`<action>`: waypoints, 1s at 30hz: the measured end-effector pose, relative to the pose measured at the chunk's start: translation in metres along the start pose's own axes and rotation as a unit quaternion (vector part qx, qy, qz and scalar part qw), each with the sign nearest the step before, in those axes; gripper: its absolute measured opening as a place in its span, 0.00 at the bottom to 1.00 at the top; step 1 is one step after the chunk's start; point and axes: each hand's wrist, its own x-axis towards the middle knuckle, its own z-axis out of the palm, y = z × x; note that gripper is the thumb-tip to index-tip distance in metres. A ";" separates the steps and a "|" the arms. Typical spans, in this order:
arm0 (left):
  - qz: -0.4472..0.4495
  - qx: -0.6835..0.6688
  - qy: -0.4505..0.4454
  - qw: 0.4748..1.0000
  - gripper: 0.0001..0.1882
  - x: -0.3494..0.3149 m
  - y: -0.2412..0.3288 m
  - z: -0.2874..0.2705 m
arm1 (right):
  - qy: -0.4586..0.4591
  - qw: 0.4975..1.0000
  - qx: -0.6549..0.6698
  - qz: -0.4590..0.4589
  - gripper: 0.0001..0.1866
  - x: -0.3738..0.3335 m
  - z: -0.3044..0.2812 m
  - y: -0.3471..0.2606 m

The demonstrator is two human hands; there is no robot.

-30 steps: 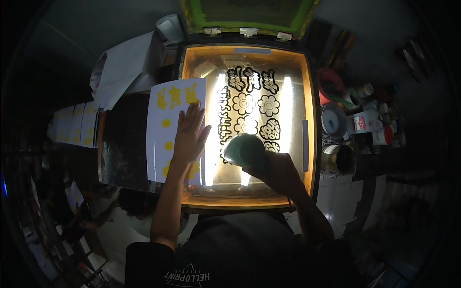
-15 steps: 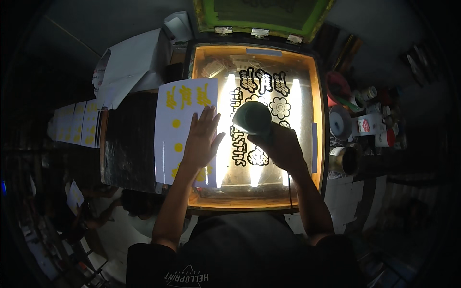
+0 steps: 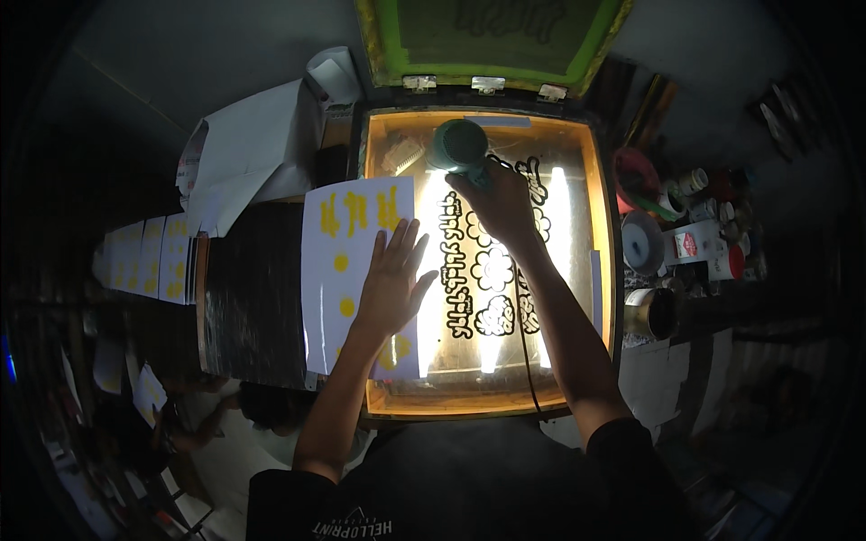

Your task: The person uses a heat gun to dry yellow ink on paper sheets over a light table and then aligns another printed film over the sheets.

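The left hand lies open on the yellow-printed sheet overlapping the light box; the right hand grips a hair dryer, whose blast might lift the sheet's loose edge.

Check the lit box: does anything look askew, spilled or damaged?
No clear spill or damage. The thin black cord below the right hand looks odd: it dangles across the brightly lit panel and past its orange wooden front rim.
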 end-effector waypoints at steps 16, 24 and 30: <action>-0.008 0.009 0.008 1.000 0.32 0.026 0.000 -0.004 | 0.126 0.978 0.012 0.165 0.19 0.003 -0.103 0.089; 0.001 0.019 -0.010 1.000 0.32 0.028 -0.001 0.001 | 0.086 0.984 -0.043 0.151 0.20 -0.026 -0.095 0.050; -0.003 0.026 -0.023 0.999 0.33 0.017 0.006 -0.007 | -0.055 0.996 -0.023 0.065 0.17 -0.066 -0.070 0.014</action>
